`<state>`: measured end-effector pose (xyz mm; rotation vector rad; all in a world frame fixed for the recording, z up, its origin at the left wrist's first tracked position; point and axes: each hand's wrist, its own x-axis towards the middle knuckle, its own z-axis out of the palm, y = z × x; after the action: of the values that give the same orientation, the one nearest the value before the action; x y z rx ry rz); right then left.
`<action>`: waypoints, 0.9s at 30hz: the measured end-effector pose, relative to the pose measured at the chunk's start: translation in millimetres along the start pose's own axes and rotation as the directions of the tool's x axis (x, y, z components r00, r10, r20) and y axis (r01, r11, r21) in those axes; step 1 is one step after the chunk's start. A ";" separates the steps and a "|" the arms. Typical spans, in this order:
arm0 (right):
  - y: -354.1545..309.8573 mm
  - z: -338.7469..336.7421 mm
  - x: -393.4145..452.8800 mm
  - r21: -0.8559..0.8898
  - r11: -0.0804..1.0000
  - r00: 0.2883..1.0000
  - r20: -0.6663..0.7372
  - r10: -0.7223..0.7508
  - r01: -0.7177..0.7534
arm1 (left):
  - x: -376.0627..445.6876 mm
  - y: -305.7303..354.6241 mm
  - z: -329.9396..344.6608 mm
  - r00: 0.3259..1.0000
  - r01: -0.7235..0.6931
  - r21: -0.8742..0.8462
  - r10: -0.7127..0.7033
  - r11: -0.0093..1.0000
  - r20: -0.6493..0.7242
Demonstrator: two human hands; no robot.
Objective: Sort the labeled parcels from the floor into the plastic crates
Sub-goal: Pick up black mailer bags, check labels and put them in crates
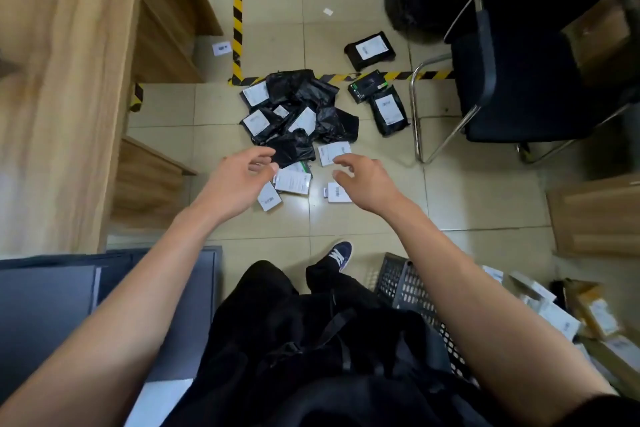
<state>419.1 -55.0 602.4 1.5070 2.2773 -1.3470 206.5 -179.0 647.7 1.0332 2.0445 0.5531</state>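
Nearest, the dark plastic crate (412,291) sits just right of the person's legs; its inside is mostly hidden, and pale and brown parcels (561,315) lie right of it, whether in a crate I cannot tell. Beyond the crate, the left hand (239,180) and right hand (367,180) hover with loosely curled fingers, holding nothing. Just past them lies the main heap of black parcels (298,111), with white flat ones (292,181) at its near edge. Farther from the crate, three more parcels (370,49) lie near the chair (512,80). Sorting looks largely unfinished.
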 end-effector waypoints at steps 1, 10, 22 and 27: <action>-0.4 -7.7 7.8 -0.008 1.000 1.000 0.008 -0.001 0.001 | 7.3 3.4 1.1 1.000 0.009 -0.017 -0.010 1.000 -0.003; -5.0 -55.6 91.7 -0.062 0.998 0.998 0.057 0.021 -0.018 | 83.1 6.3 8.2 0.996 0.092 -0.170 -0.094 0.981 -0.004; -50.5 -111.6 201.2 -0.189 0.981 0.996 0.086 -0.016 0.032 | 188.1 21.2 -26.6 0.990 0.129 -0.257 -0.140 0.958 -0.027; -58.9 -116.1 246.8 -0.215 0.974 0.986 0.165 -0.039 0.074 | 220.7 21.7 -31.8 0.977 0.177 -0.319 -0.204 0.931 -0.055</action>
<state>290.4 191.7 583.0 1.2283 2.2953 -1.1373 108.2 12.3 584.9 0.6247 2.0212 0.8004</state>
